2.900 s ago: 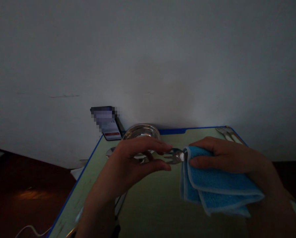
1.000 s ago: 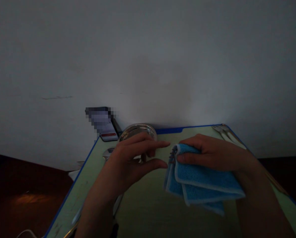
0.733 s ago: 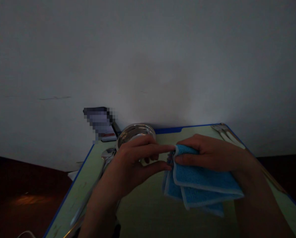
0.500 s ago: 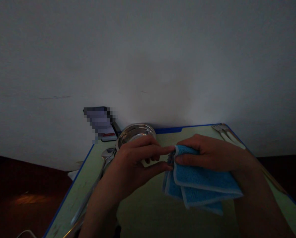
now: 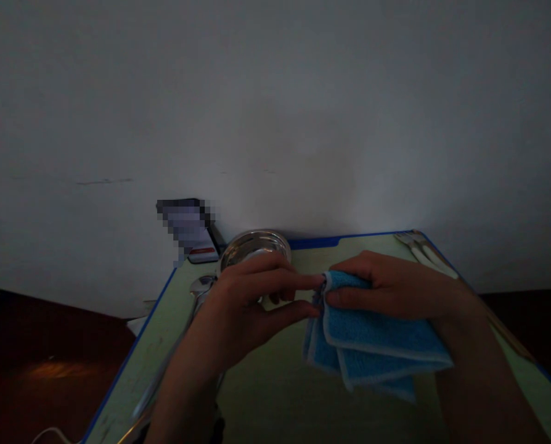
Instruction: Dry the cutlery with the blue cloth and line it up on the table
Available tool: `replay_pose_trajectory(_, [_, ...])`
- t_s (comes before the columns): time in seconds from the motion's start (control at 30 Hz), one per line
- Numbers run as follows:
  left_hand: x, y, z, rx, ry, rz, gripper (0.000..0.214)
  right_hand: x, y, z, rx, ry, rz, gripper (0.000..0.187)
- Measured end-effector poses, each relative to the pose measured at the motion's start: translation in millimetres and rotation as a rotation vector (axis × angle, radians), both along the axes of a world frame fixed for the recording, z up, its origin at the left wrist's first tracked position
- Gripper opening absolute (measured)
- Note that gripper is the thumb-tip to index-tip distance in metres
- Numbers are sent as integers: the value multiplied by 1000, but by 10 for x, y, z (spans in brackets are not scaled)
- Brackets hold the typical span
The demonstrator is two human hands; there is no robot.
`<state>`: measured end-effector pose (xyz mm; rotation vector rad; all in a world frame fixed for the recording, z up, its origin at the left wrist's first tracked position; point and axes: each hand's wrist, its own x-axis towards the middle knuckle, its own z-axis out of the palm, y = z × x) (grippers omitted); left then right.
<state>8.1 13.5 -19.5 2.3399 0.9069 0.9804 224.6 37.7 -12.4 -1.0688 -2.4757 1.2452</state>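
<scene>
My right hand (image 5: 377, 283) grips a folded blue cloth (image 5: 377, 336) with white stitched edges, thumb on top. The cloth's layers hang below the hand, above the table. At the cloth's left edge, my left hand (image 5: 257, 296) pinches a small dark bluish thing (image 5: 318, 296) between thumb and index finger. The cloth and fingers cover most of that thing, so its kind is not clear. Behind my left hand sits a shiny steel bowl (image 5: 256, 237), partly hidden by the knuckles.
Large metal spoons or ladles (image 5: 164, 361) lie along the left side of the pale green table (image 5: 275, 394). White-handled forks (image 5: 421, 250) rest at the back right corner. A phone (image 5: 204, 253) leans against the wall (image 5: 275, 123) at the back left.
My left hand's fingertips have shifted very slightly at the cloth's edge. The right hand and the cloth stay in nearly the same place.
</scene>
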Motion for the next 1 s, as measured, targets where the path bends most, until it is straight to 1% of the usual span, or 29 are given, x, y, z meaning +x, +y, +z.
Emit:
replay_pose_trajectory(0.2, [16,-2,15,1,-52,-31,27,-2,-13,20,-18,-16,-15,39])
replay_pose_trajectory(0.3, [21,-5,17,-8,-61,-30,27,-4,-17,24,3,-3,-18,38])
replay_pose_trajectory(0.43, [39,-1,23,-19,-68,-32,27,-7,-19,28,-6,5,12,36])
replay_pose_trajectory(0.73, [83,-15,40,-26,-75,-34,26,-4,-22,32,26,0,-17,38])
replay_pose_trajectory(0.9, [75,-7,47,-21,-80,-35,28,-3,-6,13,-21,51,0,30])
replay_pose_trajectory(1.0, [67,1,43,-46,-71,-24,34,1,-6,7,-56,83,3,25])
